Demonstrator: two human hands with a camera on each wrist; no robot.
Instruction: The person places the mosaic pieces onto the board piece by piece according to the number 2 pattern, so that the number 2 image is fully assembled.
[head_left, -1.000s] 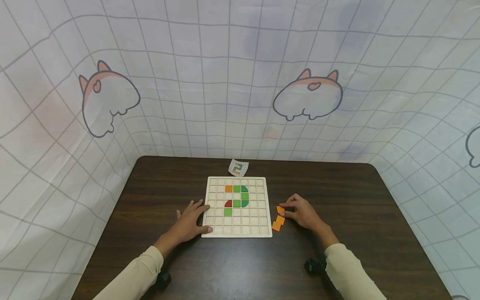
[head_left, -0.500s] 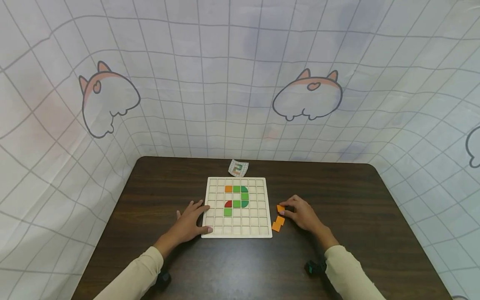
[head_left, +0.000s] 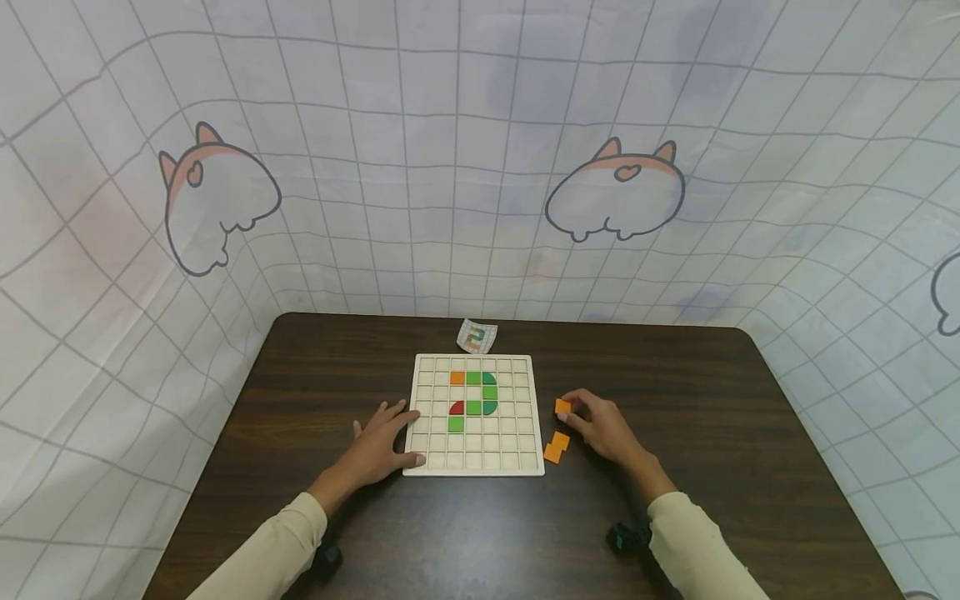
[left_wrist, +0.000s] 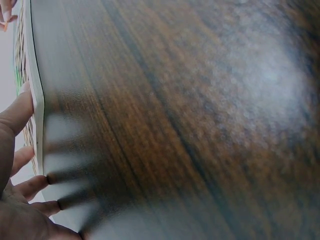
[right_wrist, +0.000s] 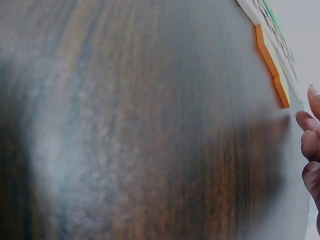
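A cream gridded board (head_left: 519, 447) lies on the dark wooden table. Set into it are several tiles: green squares, dark green quarter-rounds (head_left: 489, 407), one red quarter-round (head_left: 457, 408) and one orange square (head_left: 457, 378). My left hand (head_left: 377, 443) rests at its left edge, fingers spread, thumb and index fingertips on the rim. Right of the board, my right hand (head_left: 606, 427) pinches an orange square tile (head_left: 562, 406) between thumb and fingers. Two more orange square tiles (head_left: 553, 453) lie touching each other beside the board's right edge, also seen in the right wrist view as orange tiles (right_wrist: 272, 62).
A small printed card (head_left: 477, 337) with a coloured pattern lies behind the board. A white gridded curtain (head_left: 480, 208) with animal drawings surrounds the table (head_left: 480, 533) at the back and sides. Dark wrist devices (head_left: 626, 537) sit under the forearms.
My right hand has taken the uppermost orange tile a little away from the other two, toward the back of the table. My left hand and the board have stayed in place.
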